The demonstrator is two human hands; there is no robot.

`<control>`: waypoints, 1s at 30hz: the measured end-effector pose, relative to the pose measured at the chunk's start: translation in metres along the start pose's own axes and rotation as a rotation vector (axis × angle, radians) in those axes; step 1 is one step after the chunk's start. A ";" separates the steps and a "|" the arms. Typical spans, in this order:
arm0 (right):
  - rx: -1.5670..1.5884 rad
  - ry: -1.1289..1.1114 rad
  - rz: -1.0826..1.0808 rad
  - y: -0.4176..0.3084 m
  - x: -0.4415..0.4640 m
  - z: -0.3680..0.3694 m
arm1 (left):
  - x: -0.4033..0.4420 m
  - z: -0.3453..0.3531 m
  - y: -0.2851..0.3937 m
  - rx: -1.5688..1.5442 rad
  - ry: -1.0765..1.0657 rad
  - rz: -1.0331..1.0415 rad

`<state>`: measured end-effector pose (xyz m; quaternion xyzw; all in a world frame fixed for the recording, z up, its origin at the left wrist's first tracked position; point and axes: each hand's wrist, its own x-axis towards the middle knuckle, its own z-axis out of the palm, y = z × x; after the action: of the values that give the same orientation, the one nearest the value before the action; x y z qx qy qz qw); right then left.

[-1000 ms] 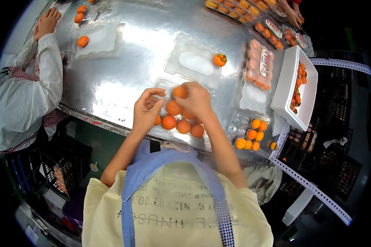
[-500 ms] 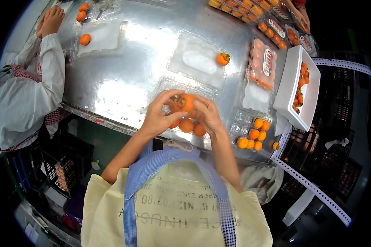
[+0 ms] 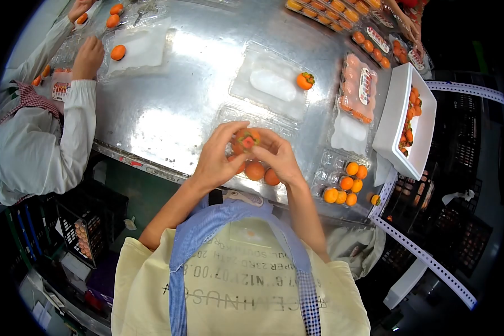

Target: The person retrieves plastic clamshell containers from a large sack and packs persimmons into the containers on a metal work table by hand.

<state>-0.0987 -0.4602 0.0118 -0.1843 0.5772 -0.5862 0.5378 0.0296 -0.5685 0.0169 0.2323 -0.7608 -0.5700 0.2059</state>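
An orange persimmon (image 3: 243, 140), its green leafy top facing up, is cupped between my two hands above the front edge of the metal table. My left hand (image 3: 214, 158) wraps it from the left, thumb and fingers curved around it. From the other side, the fingers and thumb of my right hand (image 3: 279, 158) close on it. Just below my hands, several persimmons (image 3: 255, 171) sit in a clear plastic tray (image 3: 266, 119), partly hidden by my hands. A single persimmon with a green top (image 3: 305, 81) lies on a flat clear tray with white film (image 3: 246, 84) farther back.
To the right are a clear pack with loose persimmons (image 3: 346, 183), a labelled pack (image 3: 355, 89) and a white bin (image 3: 385, 117) of persimmons. Stacked packs (image 3: 330, 14) stand at the far right. Co-workers' hands show at the left (image 3: 88, 59) and upper right (image 3: 411, 31).
The persimmon between my hands has turned and shifted slightly left, its leafy top now facing the camera. At the left, the co-worker's hands have moved apart, one coming nearer the table's middle.
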 end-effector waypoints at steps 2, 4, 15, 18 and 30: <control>0.004 0.031 -0.002 0.003 -0.001 0.000 | 0.000 -0.001 -0.002 0.059 -0.051 0.057; 0.007 0.085 0.042 0.002 -0.003 -0.003 | 0.004 -0.010 0.019 0.090 -0.065 0.075; 0.112 0.320 -0.050 0.018 -0.012 -0.031 | 0.003 -0.086 0.166 -1.272 -0.690 0.540; 0.118 0.346 -0.061 0.018 -0.014 -0.030 | 0.002 -0.081 0.166 -1.320 -0.749 0.573; 0.085 0.324 -0.090 0.013 -0.013 -0.025 | -0.007 -0.080 0.163 -1.378 -0.777 0.593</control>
<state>-0.1100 -0.4341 -0.0011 -0.0900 0.6222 -0.6557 0.4181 0.0622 -0.5866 0.1948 -0.3671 -0.2893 -0.8683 0.1661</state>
